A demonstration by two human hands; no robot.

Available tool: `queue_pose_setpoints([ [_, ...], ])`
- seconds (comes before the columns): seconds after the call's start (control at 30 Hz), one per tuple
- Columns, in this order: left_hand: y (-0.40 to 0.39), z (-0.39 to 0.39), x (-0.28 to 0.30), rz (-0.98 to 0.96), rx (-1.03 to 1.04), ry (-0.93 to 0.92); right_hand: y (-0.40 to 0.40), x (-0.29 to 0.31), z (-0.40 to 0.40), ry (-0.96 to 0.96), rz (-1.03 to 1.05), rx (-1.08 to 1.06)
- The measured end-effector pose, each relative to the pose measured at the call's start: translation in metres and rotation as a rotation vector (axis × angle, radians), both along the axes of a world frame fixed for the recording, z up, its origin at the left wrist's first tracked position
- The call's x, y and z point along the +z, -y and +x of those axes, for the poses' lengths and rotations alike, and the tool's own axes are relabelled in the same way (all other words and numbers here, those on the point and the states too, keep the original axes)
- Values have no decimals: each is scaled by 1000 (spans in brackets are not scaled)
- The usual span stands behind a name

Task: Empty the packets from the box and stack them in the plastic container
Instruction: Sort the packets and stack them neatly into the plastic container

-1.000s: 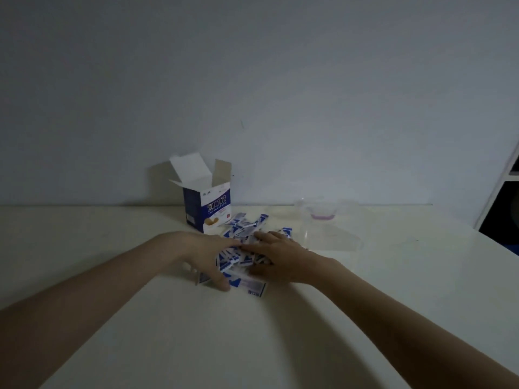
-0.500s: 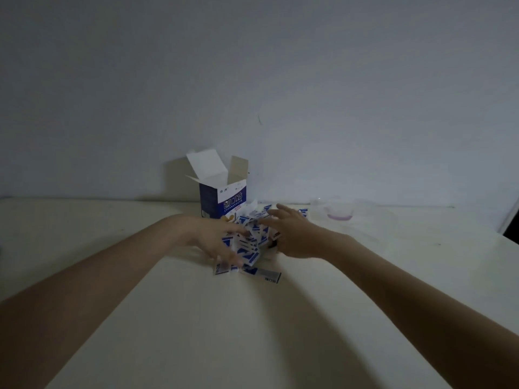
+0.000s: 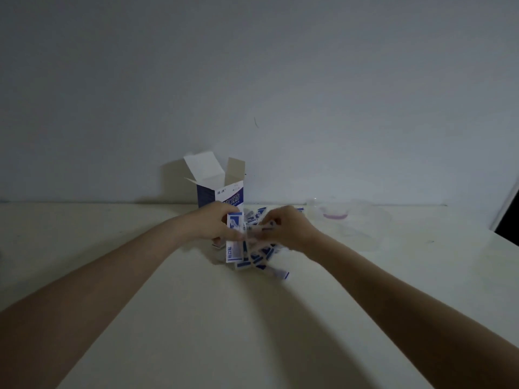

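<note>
Packets (image 3: 254, 252) heaped centre frame on table (image 3: 196, 318), open box (image 3: 217, 182) behind, plastic container (image 3: 362, 220) right. Left hand (image 3: 216, 224) and right hand (image 3: 283, 228) each pinch packets. Light, thin, probably slippery; best squared up and held by the long edges.

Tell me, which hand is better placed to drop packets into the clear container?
Probably the right hand: the plastic container sits on its side, while the left hand is nearer the box.
</note>
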State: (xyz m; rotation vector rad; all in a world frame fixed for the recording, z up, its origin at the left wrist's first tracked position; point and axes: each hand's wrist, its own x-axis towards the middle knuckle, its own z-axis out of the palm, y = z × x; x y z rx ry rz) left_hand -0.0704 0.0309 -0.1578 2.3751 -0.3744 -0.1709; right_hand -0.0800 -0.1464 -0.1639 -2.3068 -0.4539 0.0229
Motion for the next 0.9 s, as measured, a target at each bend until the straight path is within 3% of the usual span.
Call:
queue_pose_setpoints([
  [0.13, 23, -5, 3, -75, -21, -39, 24, 15, 0, -64, 443, -130],
  [0.3, 41, -3, 1, -120, 16, -73, 45, 26, -2, -68, 612, -231],
  [0.43, 37, 1, -1, -139, 131, -82, 58, 29, -4, -80, 611, -220],
  [0.57, 30, 5, -3, -157, 303, 25, 57, 25, -5, -99, 539, -196],
  [0.7, 26, 0, 0, -267, 374, 55, 45, 18, -5, -148, 431, -189],
  [0.8, 30, -3, 3, -418, 377, 50, 38, 17, -3, -188, 440, -226],
  [0.9, 39, -5, 9, -737, 438, 44, 38, 15, -5, -312, 648, -230],
])
